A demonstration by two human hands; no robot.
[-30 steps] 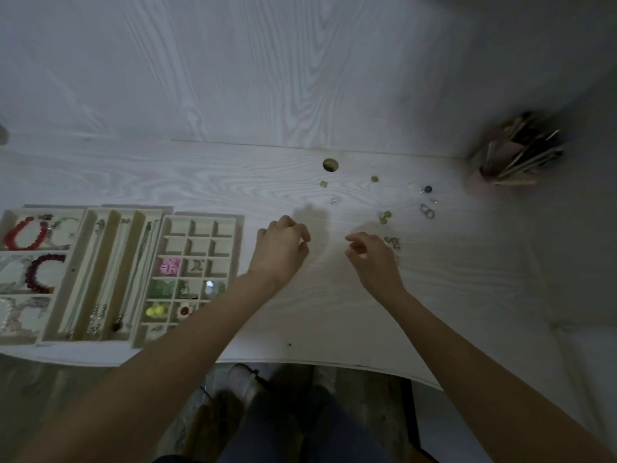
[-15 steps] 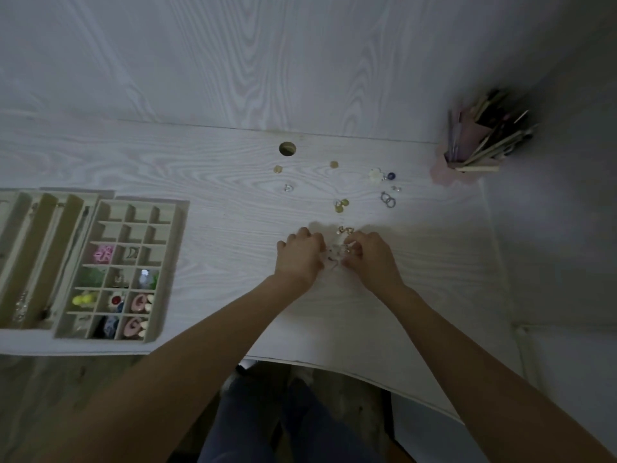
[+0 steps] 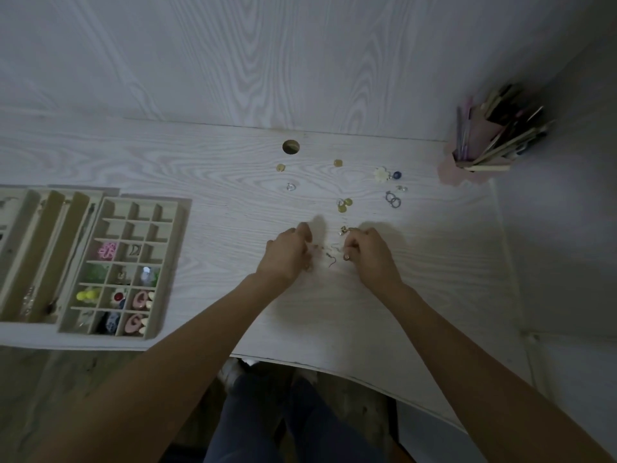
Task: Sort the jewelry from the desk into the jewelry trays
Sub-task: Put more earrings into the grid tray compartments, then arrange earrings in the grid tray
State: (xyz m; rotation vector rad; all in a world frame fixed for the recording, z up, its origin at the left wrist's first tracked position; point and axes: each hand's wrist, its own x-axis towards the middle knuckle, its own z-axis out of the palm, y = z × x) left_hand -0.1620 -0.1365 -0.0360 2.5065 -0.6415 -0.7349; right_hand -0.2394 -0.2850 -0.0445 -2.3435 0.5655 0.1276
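A: On the worktop (image 3: 233, 202), head view: hook earring (image 3: 331, 260) lies between my left hand (image 3: 287, 253) and right hand (image 3: 369, 250). Fingers curled; grip? Cannot tell.

B: Handling?

A: Probably light, thin, snag-prone wire. Pinch the hook bend.

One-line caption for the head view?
Both hands, left and right, pick at small earrings on the desk, compartment tray alongside.

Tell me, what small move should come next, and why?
Probably lift the hook earrings toward the grid tray: the left hand and the right hand pinch at them on the desk, and several upper compartments look free.
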